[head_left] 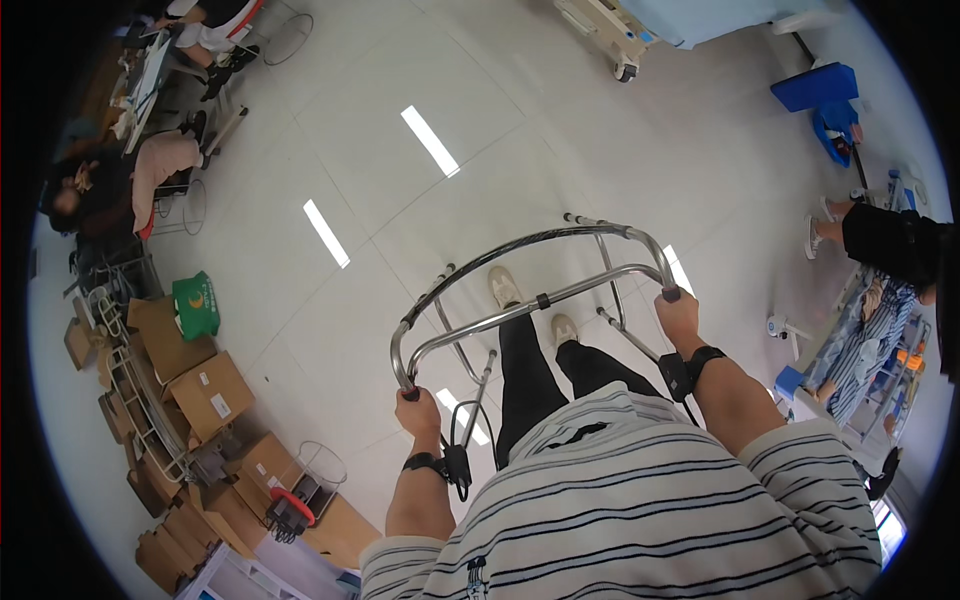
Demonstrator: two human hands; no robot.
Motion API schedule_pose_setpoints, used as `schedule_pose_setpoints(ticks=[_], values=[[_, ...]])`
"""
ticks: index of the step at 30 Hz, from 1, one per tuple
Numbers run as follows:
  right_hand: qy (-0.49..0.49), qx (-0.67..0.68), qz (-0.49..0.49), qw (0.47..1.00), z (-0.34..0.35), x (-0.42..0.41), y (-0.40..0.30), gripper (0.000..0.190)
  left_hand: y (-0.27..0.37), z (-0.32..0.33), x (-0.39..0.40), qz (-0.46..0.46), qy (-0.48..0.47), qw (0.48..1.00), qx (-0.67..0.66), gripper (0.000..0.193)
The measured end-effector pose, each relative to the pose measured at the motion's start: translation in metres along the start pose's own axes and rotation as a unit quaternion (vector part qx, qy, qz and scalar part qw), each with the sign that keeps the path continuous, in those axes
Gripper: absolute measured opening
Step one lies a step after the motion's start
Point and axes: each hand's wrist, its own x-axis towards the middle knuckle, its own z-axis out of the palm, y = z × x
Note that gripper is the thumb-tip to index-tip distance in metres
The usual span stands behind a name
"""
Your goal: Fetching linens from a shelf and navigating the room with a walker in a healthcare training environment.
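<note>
A metal walking frame (480, 322) stands on the tiled floor around the front of my legs, its upper front bar wrapped in dark material. My left hand (417, 414) is closed around the grip at the frame's left end. Around the right-hand grip, my right hand (678, 315) is closed as well. Each wrist wears a black strap with a small black box and a cable. My shoes (504, 287) are inside the frame's legs, the left one farther forward than the right.
Cardboard boxes (213, 396), a green bag (196, 304) and a folded metal bed frame line the left side. Two people sit at a table (150, 82) at upper left. A wheeled bed (600, 22) is at the top. At right, a person stands beside an occupied bed.
</note>
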Motion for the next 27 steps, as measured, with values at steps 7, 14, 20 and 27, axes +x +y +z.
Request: schedule_pose_setpoints(ticks=[7, 14, 20, 27], values=[[0.002, -0.004, 0.010, 1.000, 0.002, 0.016, -0.001, 0.023, 0.013, 0.007, 0.013, -0.030, -0.039, 0.998, -0.041, 0.016], [0.000, -0.032, 0.000, 0.999, 0.010, 0.015, -0.006, 0.027, -0.053, 0.020, 0.018, -0.094, -0.044, 0.990, -0.094, 0.037], [-0.023, -0.014, 0.033, 0.999, -0.011, -0.003, -0.003, 0.031, -0.007, -0.015, 0.002, -0.123, -0.192, 0.971, 0.072, 0.042], [-0.014, 0.004, 0.039, 0.999, -0.024, -0.008, -0.024, 0.030, -0.043, 0.023, 0.016, -0.114, -0.189, 0.972, 0.080, 0.044]])
